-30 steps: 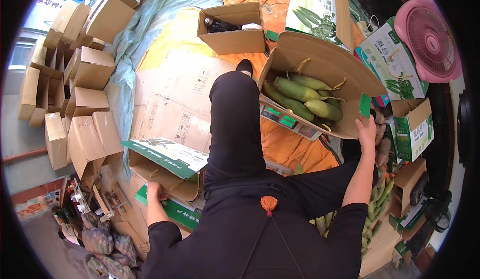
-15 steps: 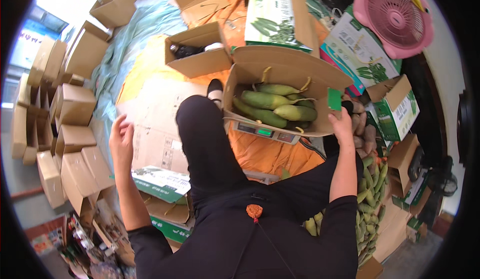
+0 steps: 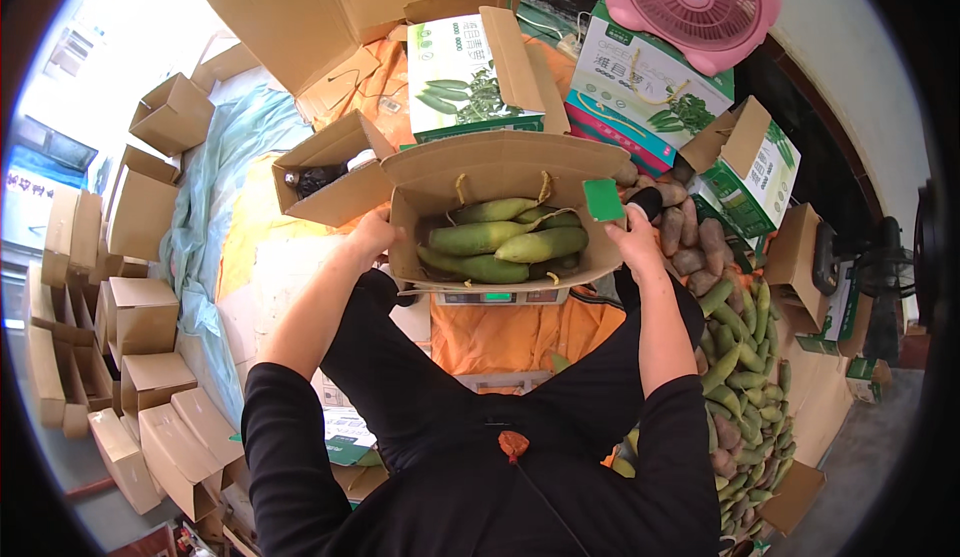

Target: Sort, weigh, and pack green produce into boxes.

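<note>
An open cardboard box [image 3: 490, 164] stands in front of me on a digital scale [image 3: 545, 297] with a lit green display. Inside lie several green radishes [image 3: 480, 237], and yellow cord handles hang from its walls. My left hand [image 3: 374, 233] grips the box's left side, its fingertips partly hidden behind the wall. At the opposite end my right hand [image 3: 636, 237] holds the right edge, thumb up beside a green tab [image 3: 603, 200]. Most of the scale is covered by the box.
Loose green radishes [image 3: 745, 377] and brownish-red roots [image 3: 690, 232] are piled at my right. Behind the box are a smaller carton [image 3: 340, 192], printed radish boxes [image 3: 470, 72] and a pink fan [image 3: 695, 2]. Empty cartons [image 3: 150, 317] line the left.
My left hand has come from the far left over to the box's left side and taken hold. The right hand keeps its grip. The view has shifted, and the box appears further left.
</note>
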Action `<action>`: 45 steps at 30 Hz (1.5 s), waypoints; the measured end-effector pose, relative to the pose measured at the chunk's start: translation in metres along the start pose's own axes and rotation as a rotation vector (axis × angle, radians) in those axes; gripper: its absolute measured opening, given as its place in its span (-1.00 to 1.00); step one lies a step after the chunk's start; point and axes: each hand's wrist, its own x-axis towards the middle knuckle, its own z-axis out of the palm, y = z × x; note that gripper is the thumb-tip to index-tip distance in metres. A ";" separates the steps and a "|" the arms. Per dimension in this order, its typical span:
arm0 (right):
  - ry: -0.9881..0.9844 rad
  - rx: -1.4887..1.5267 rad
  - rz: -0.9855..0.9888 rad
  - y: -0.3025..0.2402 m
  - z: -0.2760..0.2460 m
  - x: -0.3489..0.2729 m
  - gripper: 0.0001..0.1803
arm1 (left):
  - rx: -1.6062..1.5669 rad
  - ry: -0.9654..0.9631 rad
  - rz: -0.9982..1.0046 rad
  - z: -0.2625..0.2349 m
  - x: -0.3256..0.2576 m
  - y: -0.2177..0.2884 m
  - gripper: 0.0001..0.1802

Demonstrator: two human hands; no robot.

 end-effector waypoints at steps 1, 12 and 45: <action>-0.002 0.001 -0.001 0.004 -0.001 0.001 -0.58 | -0.130 0.006 -0.009 0.002 -0.002 0.003 -0.64; -0.069 0.337 -0.081 -0.021 -0.018 -0.013 -0.58 | -0.296 0.169 0.232 -0.021 -0.020 -0.004 -0.76; -0.887 0.150 0.171 -0.120 0.404 -0.214 -0.20 | -0.361 0.835 -0.204 -0.270 -0.213 -0.438 -0.90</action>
